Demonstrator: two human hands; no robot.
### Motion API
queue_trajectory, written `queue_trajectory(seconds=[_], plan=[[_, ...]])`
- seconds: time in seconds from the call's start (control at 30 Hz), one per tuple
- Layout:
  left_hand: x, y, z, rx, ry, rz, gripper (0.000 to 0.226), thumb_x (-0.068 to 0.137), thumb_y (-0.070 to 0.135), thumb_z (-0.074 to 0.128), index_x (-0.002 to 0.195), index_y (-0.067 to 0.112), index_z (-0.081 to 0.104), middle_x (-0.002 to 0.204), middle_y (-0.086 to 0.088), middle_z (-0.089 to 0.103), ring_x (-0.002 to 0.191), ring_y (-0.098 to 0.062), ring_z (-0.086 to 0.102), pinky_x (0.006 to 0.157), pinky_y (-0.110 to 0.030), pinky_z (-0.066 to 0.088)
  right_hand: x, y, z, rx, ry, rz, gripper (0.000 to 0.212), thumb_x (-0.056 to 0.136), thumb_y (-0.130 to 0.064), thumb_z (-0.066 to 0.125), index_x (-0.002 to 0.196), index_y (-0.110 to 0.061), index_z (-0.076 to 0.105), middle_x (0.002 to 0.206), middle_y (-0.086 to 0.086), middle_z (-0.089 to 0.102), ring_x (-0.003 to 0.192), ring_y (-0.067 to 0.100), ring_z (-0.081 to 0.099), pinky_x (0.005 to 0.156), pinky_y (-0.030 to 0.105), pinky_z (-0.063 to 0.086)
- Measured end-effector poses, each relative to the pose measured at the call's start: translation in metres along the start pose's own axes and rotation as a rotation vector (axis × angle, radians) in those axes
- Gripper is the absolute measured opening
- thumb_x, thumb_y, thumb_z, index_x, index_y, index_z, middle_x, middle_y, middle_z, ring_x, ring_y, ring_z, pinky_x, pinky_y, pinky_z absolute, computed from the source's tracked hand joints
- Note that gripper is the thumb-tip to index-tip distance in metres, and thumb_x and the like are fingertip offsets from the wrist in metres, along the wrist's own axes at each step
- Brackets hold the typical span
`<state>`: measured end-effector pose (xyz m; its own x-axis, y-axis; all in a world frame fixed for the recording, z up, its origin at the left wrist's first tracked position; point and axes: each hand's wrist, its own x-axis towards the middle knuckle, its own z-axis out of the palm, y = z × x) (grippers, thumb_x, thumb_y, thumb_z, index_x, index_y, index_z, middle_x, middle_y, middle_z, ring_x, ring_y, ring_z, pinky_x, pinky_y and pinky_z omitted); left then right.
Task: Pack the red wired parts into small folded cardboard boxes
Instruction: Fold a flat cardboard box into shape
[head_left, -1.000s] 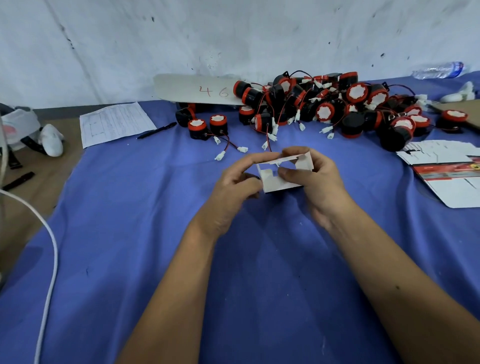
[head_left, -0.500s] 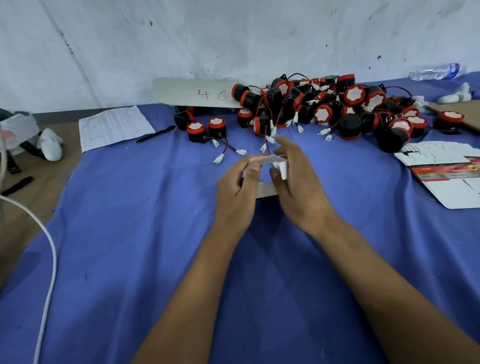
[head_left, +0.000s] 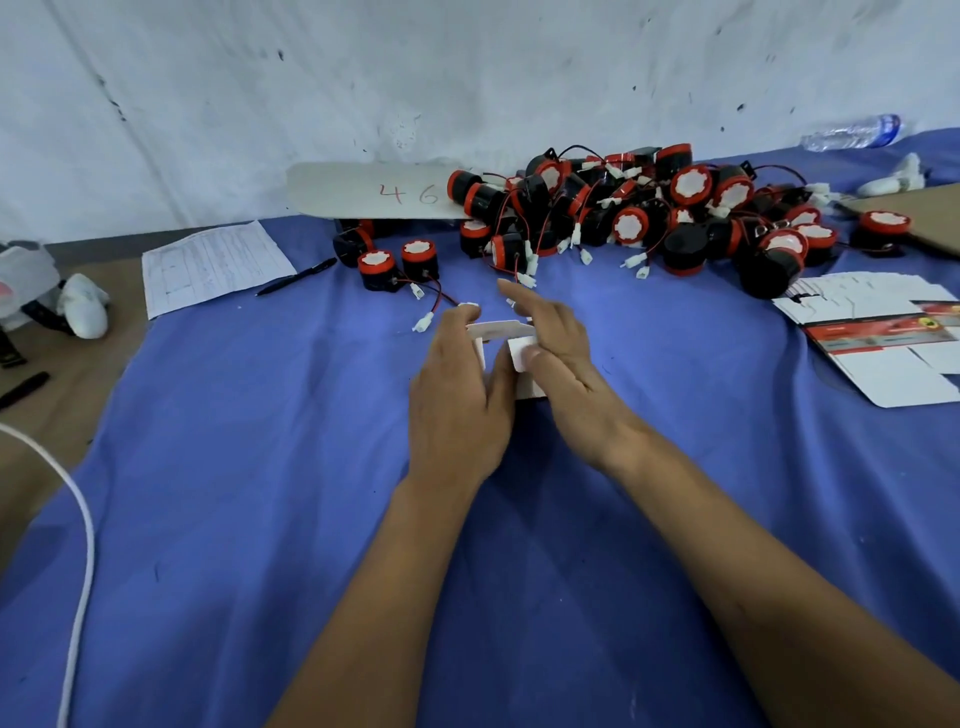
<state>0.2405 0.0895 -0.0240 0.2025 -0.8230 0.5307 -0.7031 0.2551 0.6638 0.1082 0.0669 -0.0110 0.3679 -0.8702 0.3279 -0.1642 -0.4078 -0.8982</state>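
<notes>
While the small white folded cardboard box (head_left: 501, 345) sits half formed between two bare hands at the middle of the blue cloth-covered table (head_left: 260, 493), nothing has been packed into it yet. The left hand (head_left: 457, 400) curls round the box's left side, fingertips on its top flap. The right hand (head_left: 558, 353) presses a side flap with its thumb, its other fingers stretched out almost straight.

The likely risk: the flaps may spring open or crease if the thumb slips, because the thin card is held only by pressure. A trailing wire could also snag when a part is lifted.

Just beyond the hands lie two black cylindrical wired parts with red rims (head_left: 397, 265), their red wires ending in white plugs. Further back, against the wall, is one tangled heap of the same red wired parts (head_left: 649, 213); at least two dozen, too overlapped to count exactly. To the right lies one stack of flat unfolded box blanks (head_left: 883, 338).
</notes>
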Motion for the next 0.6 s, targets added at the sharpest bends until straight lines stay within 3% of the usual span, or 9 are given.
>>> queue_trajectory(seconds=[0.1, 0.17, 0.2, 0.27, 0.37, 0.47, 0.53, 0.6], plan=[[-0.002, 0.005, -0.001, -0.166, -0.082, 0.092, 0.059, 0.092, 0.034, 0.045, 0.149, 0.019, 0.044, 0.138, 0.012, 0.054, 0.114, 0.004, 0.054, 0.091, -0.017, 0.044, 0.003, 0.005, -0.005, 0.014, 0.098, 0.012, 0.058, 0.091, -0.021, 0.036, 0.144, -0.043, 0.044, 0.139, -0.010, 0.047, 0.137, 0.010, 0.033, 0.113, 0.042, 0.038], [-0.002, 0.006, -0.002, -0.428, -0.115, 0.067, 0.059, 0.091, 0.038, 0.039, 0.148, 0.030, 0.046, 0.141, 0.009, 0.055, 0.115, -0.006, 0.058, 0.095, -0.023, 0.045, 0.006, 0.008, -0.010, 0.076, 0.139, 0.026, 0.059, 0.089, -0.017, 0.037, 0.143, -0.039, 0.047, 0.136, -0.006, 0.053, 0.133, 0.019, 0.041, 0.108, 0.040, 0.041], [0.000, 0.008, -0.002, -0.561, -0.122, -0.003, 0.056, 0.091, 0.043, 0.038, 0.146, 0.036, 0.048, 0.140, 0.005, 0.057, 0.104, -0.018, 0.060, 0.087, -0.028, 0.047, 0.007, 0.009, -0.012, 0.128, 0.150, 0.026, 0.058, 0.089, -0.014, 0.038, 0.141, -0.037, 0.050, 0.135, -0.001, 0.056, 0.128, 0.021, 0.046, 0.103, 0.037, 0.041], [0.003, 0.010, -0.002, -0.734, -0.131, -0.140, 0.055, 0.095, 0.050, 0.039, 0.147, 0.039, 0.050, 0.128, -0.002, 0.061, 0.080, -0.025, 0.046, 0.068, -0.030, 0.042, 0.009, 0.009, -0.014, 0.249, 0.160, 0.022, 0.053, 0.092, -0.008, 0.041, 0.137, -0.030, 0.057, 0.132, 0.011, 0.060, 0.118, 0.021, 0.054, 0.097, 0.034, 0.041], [0.003, 0.013, -0.004, -0.751, -0.100, -0.172, 0.049, 0.101, 0.039, 0.036, 0.144, 0.032, 0.056, 0.108, 0.003, 0.067, 0.070, -0.022, 0.042, 0.062, -0.034, 0.041, 0.009, 0.009, -0.015, 0.411, 0.172, 0.063, 0.043, 0.091, -0.012, 0.046, 0.127, -0.025, 0.065, 0.129, 0.017, 0.063, 0.121, 0.033, 0.056, 0.103, 0.048, 0.041], [0.000, 0.014, -0.004, -0.634, -0.057, -0.112, 0.038, 0.099, 0.030, 0.050, 0.134, 0.035, 0.063, 0.116, -0.010, 0.070, 0.094, -0.038, 0.058, 0.072, -0.046, 0.050, 0.009, 0.010, -0.015, 0.431, 0.159, 0.064, 0.035, 0.094, -0.020, 0.047, 0.122, -0.023, 0.067, 0.126, 0.018, 0.063, 0.123, 0.045, 0.051, 0.108, 0.063, 0.036], [0.001, 0.010, -0.003, -0.553, -0.032, -0.082, 0.037, 0.098, 0.026, 0.054, 0.132, 0.030, 0.066, 0.115, -0.001, 0.072, 0.091, -0.027, 0.062, 0.073, -0.040, 0.052, 0.008, 0.007, -0.015, 0.428, 0.141, 0.049, 0.033, 0.096, -0.023, 0.047, 0.121, -0.023, 0.068, 0.126, 0.016, 0.065, 0.123, 0.044, 0.053, 0.108, 0.065, 0.037], [0.002, 0.007, -0.003, -0.512, 0.003, -0.096, 0.036, 0.097, 0.021, 0.054, 0.129, 0.022, 0.068, 0.119, 0.008, 0.073, 0.095, -0.021, 0.066, 0.082, -0.044, 0.056, 0.006, 0.002, -0.012, 0.444, 0.121, 0.042, 0.032, 0.095, -0.033, 0.049, 0.118, -0.024, 0.070, 0.124, 0.013, 0.068, 0.120, 0.038, 0.059, 0.106, 0.060, 0.041]])
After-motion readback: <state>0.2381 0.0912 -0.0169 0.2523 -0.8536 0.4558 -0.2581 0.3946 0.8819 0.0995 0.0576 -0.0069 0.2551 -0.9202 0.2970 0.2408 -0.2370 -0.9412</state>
